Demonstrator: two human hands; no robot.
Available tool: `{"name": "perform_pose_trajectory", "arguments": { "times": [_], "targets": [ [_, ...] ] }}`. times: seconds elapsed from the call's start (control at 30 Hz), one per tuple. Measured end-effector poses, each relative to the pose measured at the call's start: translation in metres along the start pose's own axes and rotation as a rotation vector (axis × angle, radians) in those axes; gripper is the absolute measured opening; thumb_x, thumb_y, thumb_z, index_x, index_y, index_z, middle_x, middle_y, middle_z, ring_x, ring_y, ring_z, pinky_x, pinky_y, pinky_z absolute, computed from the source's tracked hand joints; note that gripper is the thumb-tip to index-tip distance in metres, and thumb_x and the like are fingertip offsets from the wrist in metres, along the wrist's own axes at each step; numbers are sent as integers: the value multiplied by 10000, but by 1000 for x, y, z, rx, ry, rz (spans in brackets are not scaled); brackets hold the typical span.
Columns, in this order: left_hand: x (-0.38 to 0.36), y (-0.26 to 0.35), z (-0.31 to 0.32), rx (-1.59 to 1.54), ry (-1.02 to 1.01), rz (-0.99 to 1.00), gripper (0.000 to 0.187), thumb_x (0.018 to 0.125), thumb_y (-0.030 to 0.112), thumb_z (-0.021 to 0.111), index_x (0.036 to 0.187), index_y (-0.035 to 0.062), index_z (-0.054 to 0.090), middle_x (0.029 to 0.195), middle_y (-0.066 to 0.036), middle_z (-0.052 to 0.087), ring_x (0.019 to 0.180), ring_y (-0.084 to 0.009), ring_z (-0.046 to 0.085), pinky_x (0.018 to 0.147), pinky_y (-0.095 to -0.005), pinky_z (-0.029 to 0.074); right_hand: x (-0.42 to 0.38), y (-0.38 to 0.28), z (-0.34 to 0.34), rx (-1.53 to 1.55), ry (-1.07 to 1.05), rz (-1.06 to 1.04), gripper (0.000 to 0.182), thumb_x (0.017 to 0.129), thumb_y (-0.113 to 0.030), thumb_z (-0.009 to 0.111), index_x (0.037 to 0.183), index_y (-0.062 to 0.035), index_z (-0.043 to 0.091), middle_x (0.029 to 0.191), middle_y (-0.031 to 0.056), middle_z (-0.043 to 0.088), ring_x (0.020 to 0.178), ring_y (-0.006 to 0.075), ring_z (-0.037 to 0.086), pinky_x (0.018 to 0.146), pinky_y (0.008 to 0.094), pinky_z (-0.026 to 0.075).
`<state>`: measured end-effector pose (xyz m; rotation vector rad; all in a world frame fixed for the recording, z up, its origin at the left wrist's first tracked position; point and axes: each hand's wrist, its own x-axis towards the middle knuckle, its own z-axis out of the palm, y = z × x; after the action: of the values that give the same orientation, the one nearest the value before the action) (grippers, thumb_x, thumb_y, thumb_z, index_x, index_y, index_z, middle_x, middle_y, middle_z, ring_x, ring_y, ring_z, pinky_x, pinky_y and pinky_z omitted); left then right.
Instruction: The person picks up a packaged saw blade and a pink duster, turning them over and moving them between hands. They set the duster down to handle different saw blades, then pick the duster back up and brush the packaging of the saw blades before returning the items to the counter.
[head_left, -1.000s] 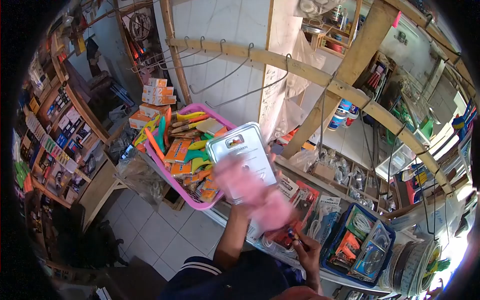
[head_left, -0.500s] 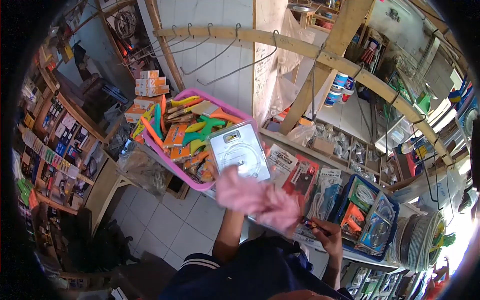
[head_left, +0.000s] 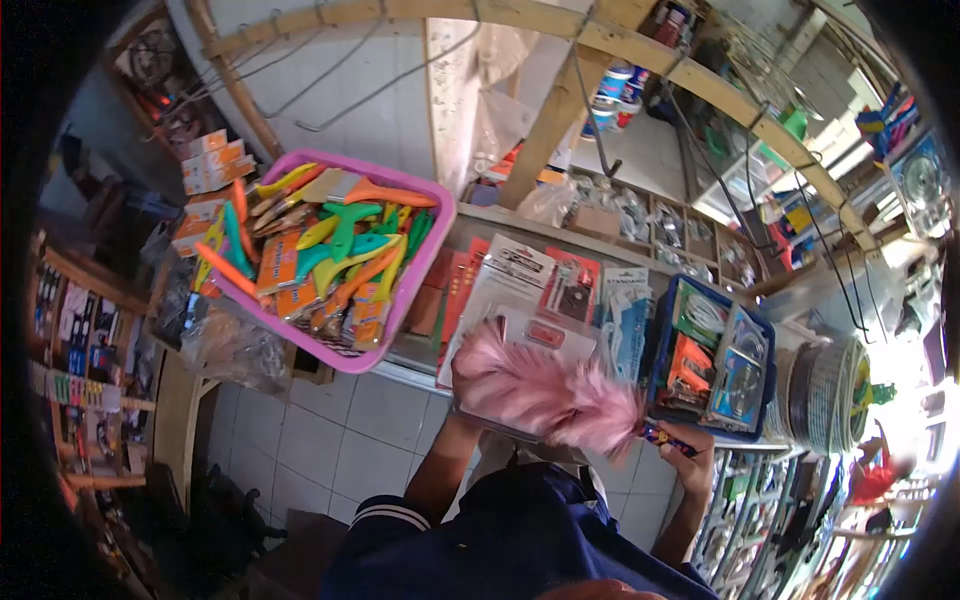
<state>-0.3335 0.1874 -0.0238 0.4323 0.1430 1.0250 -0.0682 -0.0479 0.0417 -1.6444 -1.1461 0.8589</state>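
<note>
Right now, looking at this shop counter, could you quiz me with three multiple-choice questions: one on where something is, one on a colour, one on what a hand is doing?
1. Where is the blue basket?
A. Right of the packaged goods
B. On the floor
C. Inside the pink basket

2. What colour is the duster?
A. Green
B. Pink
C. Black

3. What is the right hand doing?
A. Hanging free
B. Gripping the duster's handle
C. Resting in the blue basket

Answers: 1 A, it sits on the counter right of the packs. 2 B, its feathers are pink. 3 B, the fingers close round the dark handle.
</note>
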Motion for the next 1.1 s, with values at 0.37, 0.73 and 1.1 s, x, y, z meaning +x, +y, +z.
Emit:
{"name": "perform_pose_trajectory", "arguments": {
  "times": [0.37,0.73,1.1],
  "targets": [
    [1,-56,-6,-533,-170,-320,891,860,784,338,1487,152,333,1410,-115,449,1267,-316,457,1008,-516,425,-31,-8,-1,23,357,259,438,771,-131,742,1157,62,665,955,123,714,861,143,646,841,263,487],
    [-7,-51,36,-283,-228,-208,945,849,802,310,1535,158,231,1522,-125,338,1380,-354,360,1127,-552,297,-39,20,-38,81,292,104,434,732,-143,753,1117,47,691,953,86,706,828,115,607,762,233,481],
    [-36,-63,31,-432,-128,-174,931,857,800,310,1511,137,310,1461,-146,433,1302,-340,458,1074,-554,367,-50,49,-68,212,281,111,355,753,-85,743,1087,29,711,946,76,704,751,90,589,669,219,474]
  ]
}}
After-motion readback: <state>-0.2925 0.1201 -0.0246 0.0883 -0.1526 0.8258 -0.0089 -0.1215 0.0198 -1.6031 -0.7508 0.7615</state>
